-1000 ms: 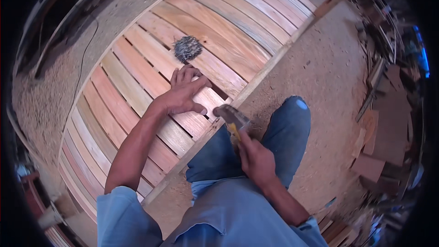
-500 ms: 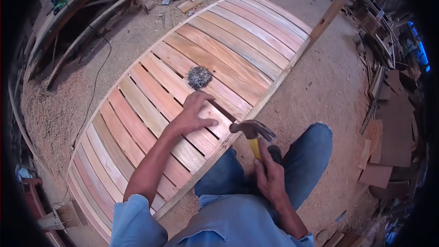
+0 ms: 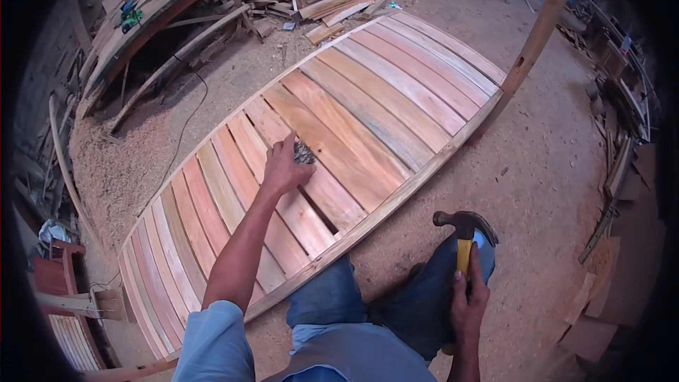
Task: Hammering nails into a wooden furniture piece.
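A slatted wooden panel (image 3: 385,153) stretches diagonally across the middle, its reddish and pale boards fixed to a frame rail along the near edge. On the boards lies a small heap of grey nails (image 3: 304,155), partly covered by my left hand (image 3: 286,168). That hand's thumb and fingers are apart around the heap's near side; whether a nail is between the fingertips is too small to see. Off the panel's near edge, my right hand (image 3: 470,296) grips the yellow handle of a claw hammer (image 3: 465,225), its dark head upright above my knee.
A wooden post (image 3: 539,32) rises at the panel's far right corner. A workbench (image 3: 152,18) with tools stands at the back left, beside scrap boards (image 3: 339,3). Sawdust (image 3: 117,170) and a black cord (image 3: 192,117) lie on the floor; sheet offcuts (image 3: 626,262) lean at right.
My left hand has moved from the board near the rail to the nail heap. The hammer, in my right hand, has moved right, away from the rail. The whole view has shifted.
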A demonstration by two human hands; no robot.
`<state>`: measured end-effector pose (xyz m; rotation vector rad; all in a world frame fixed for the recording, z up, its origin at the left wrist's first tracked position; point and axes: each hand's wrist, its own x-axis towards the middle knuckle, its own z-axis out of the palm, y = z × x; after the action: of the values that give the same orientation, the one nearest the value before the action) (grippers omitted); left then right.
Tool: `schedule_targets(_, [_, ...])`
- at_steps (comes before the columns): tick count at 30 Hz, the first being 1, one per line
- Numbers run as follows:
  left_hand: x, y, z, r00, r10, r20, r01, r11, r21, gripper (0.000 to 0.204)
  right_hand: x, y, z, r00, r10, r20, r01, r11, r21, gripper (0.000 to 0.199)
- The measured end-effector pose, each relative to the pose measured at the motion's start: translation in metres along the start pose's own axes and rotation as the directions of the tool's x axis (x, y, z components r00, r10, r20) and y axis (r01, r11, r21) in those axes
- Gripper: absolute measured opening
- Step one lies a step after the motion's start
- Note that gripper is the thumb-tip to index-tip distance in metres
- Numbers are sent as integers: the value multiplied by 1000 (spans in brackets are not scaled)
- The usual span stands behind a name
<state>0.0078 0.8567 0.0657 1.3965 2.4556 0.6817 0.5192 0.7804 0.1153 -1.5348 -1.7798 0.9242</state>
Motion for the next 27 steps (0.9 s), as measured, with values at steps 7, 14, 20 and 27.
schedule_targets(7, [14,23,-15,983,-152,102,160,984,-78,87,60,68,-20,987,75,140,-124,913,388,66])
schedule_targets(14, [59,116,5,966,-229,124,258,899,-352,76,110,94,-48,967,93,236,-196,864,464,66])
schedule_targets(20, [106,135,70,993,-114,11,111,942,-316,79,137,117,-41,964,45,262,-155,897,414,67])
schedule_targets(27, [51,159,44,894,-447,-44,231,541,-809,65,157,143,-51,952,197,233,-284,851,441,67])
